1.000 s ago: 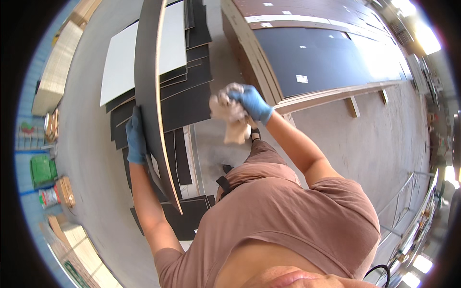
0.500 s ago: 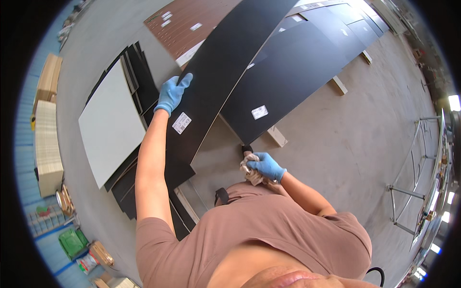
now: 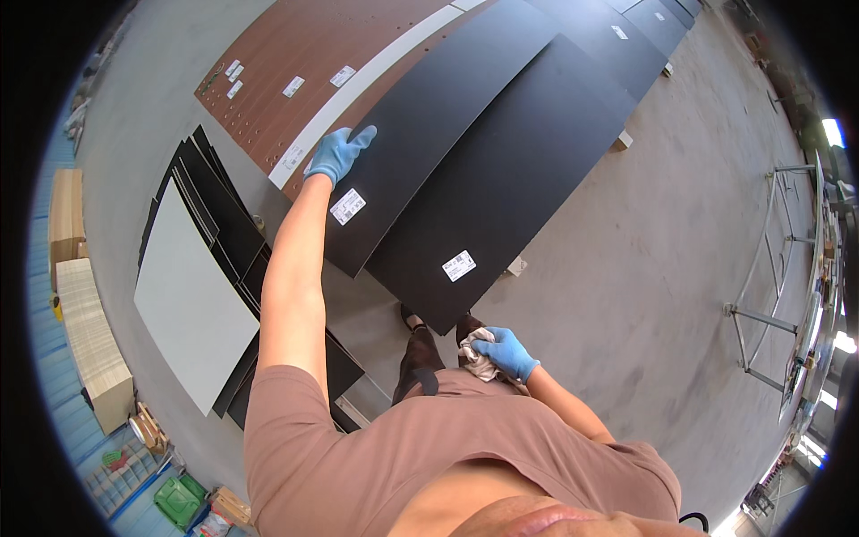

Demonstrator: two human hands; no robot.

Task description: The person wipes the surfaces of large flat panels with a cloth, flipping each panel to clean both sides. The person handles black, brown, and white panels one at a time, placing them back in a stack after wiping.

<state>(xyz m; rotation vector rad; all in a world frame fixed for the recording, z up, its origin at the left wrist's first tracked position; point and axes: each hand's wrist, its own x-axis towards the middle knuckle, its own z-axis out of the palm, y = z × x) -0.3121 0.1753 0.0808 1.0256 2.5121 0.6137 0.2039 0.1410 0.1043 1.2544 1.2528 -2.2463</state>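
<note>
Since the earlier frame our panel [image 3: 425,134] has swung right and come down over the left side of the black board [image 3: 537,170]; our right hand [image 3: 510,353] has moved only slightly, near our waist. Left hand [image 3: 338,155] is closed on the panel's left edge, thumb on the top face. Can't tell whether the panel sits fully flat on the board. Right hand is closed around a crumpled rag [image 3: 478,353], just off the board's near end.

Panel has a white label [image 3: 348,207] toward its near end, just right of our left wrist. Board's near corner points at our feet. Left of the panel: white strip [image 3: 367,89], then brown boards [image 3: 268,54] with rows of holes, farther left. Wood block [image 3: 622,140] shows under the board's right edge.

Nearer left on the floor [image 3: 662,313]: white sheet [image 3: 192,300] on a loose pile of dark boards [image 3: 210,188]. Metal frame [image 3: 761,315] stands well right; green bin [image 3: 179,501] near left.
</note>
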